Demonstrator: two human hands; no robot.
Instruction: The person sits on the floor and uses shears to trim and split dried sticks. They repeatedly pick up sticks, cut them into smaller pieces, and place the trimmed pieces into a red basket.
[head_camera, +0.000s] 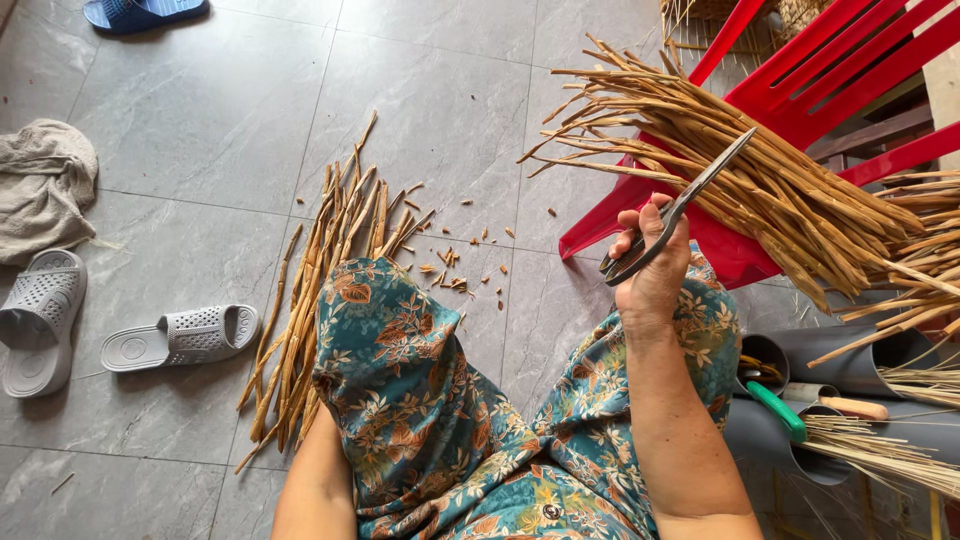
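A grey cloth (40, 185) and two grey slippers (180, 337) lie on the tiled floor (200, 120). Cut cane strips (315, 290) rest beside the floral-clad knee, which hides the left hand. The right hand (652, 270) grips closed scissors (675, 210), blades pointing toward the cane bundle (760, 170) on the red chair (850, 60).

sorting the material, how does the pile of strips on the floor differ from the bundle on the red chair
The floor pile lies flat on the grey tiles, its strips roughly parallel; the chair bundle rests raised on the red chair, its ends fanning out. The floor pile looks smaller, the chair bundle thicker. The right hand, holding scissors, is at the chair bundle, away from the floor pile. Both are dry tan strips.
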